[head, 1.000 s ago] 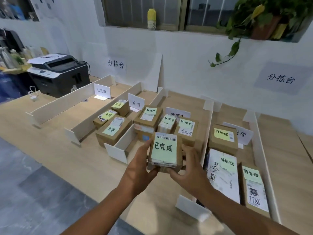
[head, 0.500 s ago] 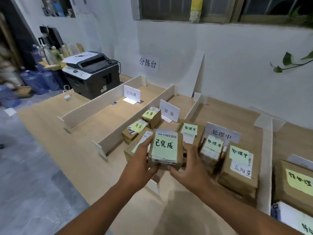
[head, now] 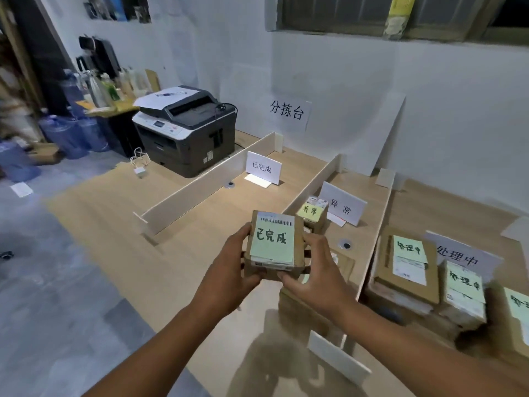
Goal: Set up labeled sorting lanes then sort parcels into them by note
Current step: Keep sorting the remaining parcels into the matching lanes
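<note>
Over wooden table, left hand and right hand clamp parcel, long axis pointing away.

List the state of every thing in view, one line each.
held parcel: lifted off the table, green note facing up.
left hand: grips the parcel's left side.
right hand: grips its right side.
已完成 sign: standing upright in its lane.
异常 sign: standing upright.
异常 parcel: lying beside that sign.
处理中 parcels: lying in their lane, notes up.
printer: lid down, sheet on top.
</note>
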The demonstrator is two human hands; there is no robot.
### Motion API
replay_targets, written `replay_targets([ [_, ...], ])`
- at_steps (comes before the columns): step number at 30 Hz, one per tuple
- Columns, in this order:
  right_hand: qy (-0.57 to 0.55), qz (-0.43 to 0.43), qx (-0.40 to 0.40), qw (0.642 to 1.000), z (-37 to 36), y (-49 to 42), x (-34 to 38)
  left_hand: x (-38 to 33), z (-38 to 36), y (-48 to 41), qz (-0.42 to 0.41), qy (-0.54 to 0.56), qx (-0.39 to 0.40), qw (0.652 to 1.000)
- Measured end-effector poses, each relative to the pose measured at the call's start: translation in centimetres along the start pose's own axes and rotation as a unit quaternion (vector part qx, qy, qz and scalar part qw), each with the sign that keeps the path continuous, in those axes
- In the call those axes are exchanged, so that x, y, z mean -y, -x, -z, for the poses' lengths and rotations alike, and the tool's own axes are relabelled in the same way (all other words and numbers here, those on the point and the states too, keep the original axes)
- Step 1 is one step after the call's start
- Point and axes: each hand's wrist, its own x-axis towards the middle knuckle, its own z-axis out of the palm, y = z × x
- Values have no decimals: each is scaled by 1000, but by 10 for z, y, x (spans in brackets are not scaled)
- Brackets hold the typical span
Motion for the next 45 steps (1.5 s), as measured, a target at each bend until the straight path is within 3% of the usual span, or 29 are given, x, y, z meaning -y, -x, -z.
replay_targets([
  [10, 20, -50, -63, 997, -104, -97, 34, 102, 89, -105, -38, 16, 79, 996],
  [24, 26, -133, -98, 986, -216, -293, -57, 222, 101, -324, -28, -5, 160, 987],
  [33, 61, -211, -105, 970, -270, -406, -136, 298, 67, -460, -6, -8, 228, 974],
  [39, 63, -253, -94, 961, -310, -456, -191, 342, 40, -516, 51, 26, 244, 968],
  [45, 113, -268, -136, 947, -336, -461, -222, 364, 1, -531, 174, 163, 227, 944],
])
